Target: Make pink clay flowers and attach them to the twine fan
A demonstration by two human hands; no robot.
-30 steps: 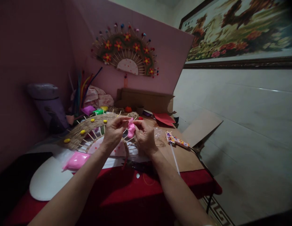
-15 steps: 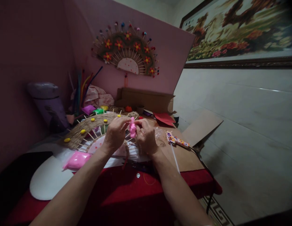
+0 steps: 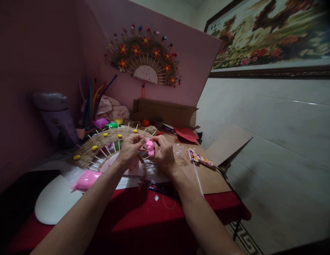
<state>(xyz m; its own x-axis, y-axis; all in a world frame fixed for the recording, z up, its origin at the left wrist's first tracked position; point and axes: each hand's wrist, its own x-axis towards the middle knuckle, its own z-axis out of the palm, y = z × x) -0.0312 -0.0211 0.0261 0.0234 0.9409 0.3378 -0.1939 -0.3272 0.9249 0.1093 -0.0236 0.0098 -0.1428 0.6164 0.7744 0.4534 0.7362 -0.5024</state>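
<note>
A lump of pink clay (image 3: 150, 148) is held up over the table by my right hand (image 3: 164, 153), whose fingers are closed on its right side. My left hand (image 3: 130, 148) is just left of the lump, thumb and forefinger pinched together; what they hold, if anything, is too small to make out. Behind and below my hands lies a fan-shaped piece with a twine band (image 3: 86, 153), thin sticks and yellow dots (image 3: 94, 148). A bag of pink clay (image 3: 86, 180) rests left of my left forearm.
A patterned glue gun (image 3: 202, 159) lies on cardboard (image 3: 214, 180) at the right. Left are a white disc (image 3: 54, 202) and a purple bottle (image 3: 57, 120). Red paper (image 3: 185, 134) is behind my right hand. A finished fan (image 3: 146, 53) hangs on the pink wall.
My left fingers have drawn slightly away from the top of the pink lump, which now looks shorter and rounder. My right hand stays on it.
</note>
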